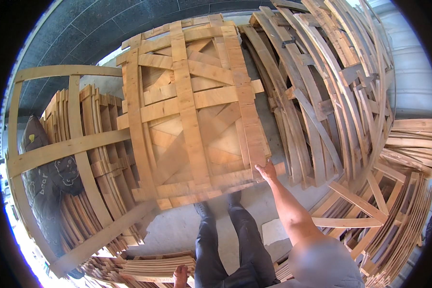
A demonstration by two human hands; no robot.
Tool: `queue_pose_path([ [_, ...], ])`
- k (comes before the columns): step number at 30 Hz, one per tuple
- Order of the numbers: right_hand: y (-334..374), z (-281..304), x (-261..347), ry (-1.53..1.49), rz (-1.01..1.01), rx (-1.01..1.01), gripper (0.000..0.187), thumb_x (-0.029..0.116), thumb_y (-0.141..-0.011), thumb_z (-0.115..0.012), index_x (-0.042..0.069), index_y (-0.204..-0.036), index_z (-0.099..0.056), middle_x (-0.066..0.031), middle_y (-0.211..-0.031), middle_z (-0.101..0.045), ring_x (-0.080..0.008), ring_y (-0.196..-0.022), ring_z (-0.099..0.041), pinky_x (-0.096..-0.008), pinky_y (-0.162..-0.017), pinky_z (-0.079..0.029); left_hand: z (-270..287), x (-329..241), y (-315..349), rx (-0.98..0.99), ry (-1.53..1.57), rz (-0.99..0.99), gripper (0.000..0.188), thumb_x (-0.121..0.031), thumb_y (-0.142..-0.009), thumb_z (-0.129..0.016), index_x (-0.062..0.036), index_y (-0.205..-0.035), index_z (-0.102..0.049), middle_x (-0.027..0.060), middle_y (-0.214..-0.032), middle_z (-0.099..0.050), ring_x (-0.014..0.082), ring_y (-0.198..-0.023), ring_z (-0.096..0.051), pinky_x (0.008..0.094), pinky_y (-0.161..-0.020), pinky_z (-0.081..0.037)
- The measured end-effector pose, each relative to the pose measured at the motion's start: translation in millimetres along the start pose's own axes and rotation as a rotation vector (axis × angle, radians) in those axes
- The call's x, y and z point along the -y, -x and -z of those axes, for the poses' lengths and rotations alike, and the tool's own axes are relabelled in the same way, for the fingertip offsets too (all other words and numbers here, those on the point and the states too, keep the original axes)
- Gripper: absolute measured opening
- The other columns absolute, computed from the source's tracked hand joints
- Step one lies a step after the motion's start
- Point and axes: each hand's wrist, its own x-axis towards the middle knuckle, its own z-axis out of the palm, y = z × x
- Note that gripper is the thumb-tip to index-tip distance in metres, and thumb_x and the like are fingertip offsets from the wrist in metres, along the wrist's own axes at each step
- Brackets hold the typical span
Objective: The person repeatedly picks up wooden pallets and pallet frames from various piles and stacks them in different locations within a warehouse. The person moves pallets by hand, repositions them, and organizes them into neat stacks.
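In front of me lies a stack of wooden crate panels (182,103), slatted lengthwise and crosswise with some diagonal boards. My right hand (267,172) grips the near right corner of the top panel, thumb over the board and fingers at its edge. Low in the picture, by my left leg, my left hand (180,275) hangs with its fingers curled in and nothing visible in them. Boards piled on the floor (156,269) are beside it.
An open wooden frame (77,149) leans at the left over upright panels (89,108) and a dark printed jacket (48,165). Weathered panels (317,91) stand close on the right. More frames and slats (369,211) lie at the lower right. Concrete floor (170,233) shows around my feet.
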Motion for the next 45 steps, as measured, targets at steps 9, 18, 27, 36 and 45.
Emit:
queue_pose_path([
  [9,10,-14,59,0.247,-0.108,-0.117,0.109,0.055,-0.062,-0.078,-0.005,-0.14,-0.031,-0.0243,-0.134,-0.049,-0.0366,-0.123,-0.05,-0.0427,-0.104,-0.041,-22,-18,-24,-0.097,-0.283,-0.101,0.038,-0.033,-0.09,-0.05,-0.0024,-0.097,-0.072,0.0166,-0.077,-0.069,0.0247,-0.07,-0.07,0.0361,-0.063,-0.056],
  [18,15,-7,56,0.036,0.069,-0.212,0.073,0.031,-0.06,-0.079,-0.004,-0.116,-0.048,-0.0253,-0.113,-0.059,-0.0404,-0.108,-0.058,-0.0455,-0.092,-0.047,-105,-174,-234,0.072,0.567,-0.023,0.059,-0.044,-0.095,-0.05,-0.0001,-0.134,-0.046,0.0184,-0.121,-0.06,0.0288,-0.108,-0.061,0.0432,-0.086,-0.05],
  [27,34,56,74,0.018,0.247,-0.229,0.063,0.03,-0.06,-0.079,-0.007,-0.105,-0.057,-0.0258,-0.105,-0.063,-0.0418,-0.102,-0.06,-0.0454,-0.088,-0.049,-116,-273,-229,0.192,1.177,0.071,0.077,-0.039,-0.095,-0.055,0.0036,-0.148,-0.02,0.0233,-0.151,-0.027,0.0392,-0.134,-0.039,0.0566,-0.11,-0.036],
  [36,-10,58,105,0.041,0.058,-0.065,0.067,0.035,-0.058,-0.081,-0.007,-0.104,-0.058,-0.0256,-0.104,-0.066,-0.0396,-0.101,-0.064,-0.0437,-0.087,-0.051,-90,-325,-250,0.002,0.984,0.01,0.046,-0.037,-0.1,-0.049,-0.0015,-0.128,-0.048,0.0218,-0.124,-0.055,0.036,-0.109,-0.061,0.0541,-0.088,-0.055],
  [45,-20,10,109,0.219,-0.026,-0.107,0.092,0.042,-0.067,-0.078,-0.008,-0.134,-0.04,-0.0249,-0.131,-0.054,-0.037,-0.12,-0.055,-0.0424,-0.101,-0.046,-110,-268,-278,0.105,0.496,-0.091,0.085,-0.066,-0.09,-0.045,0.0052,-0.137,-0.037,0.0251,-0.136,-0.048,0.0375,-0.118,-0.055,0.0518,-0.091,-0.049],
])
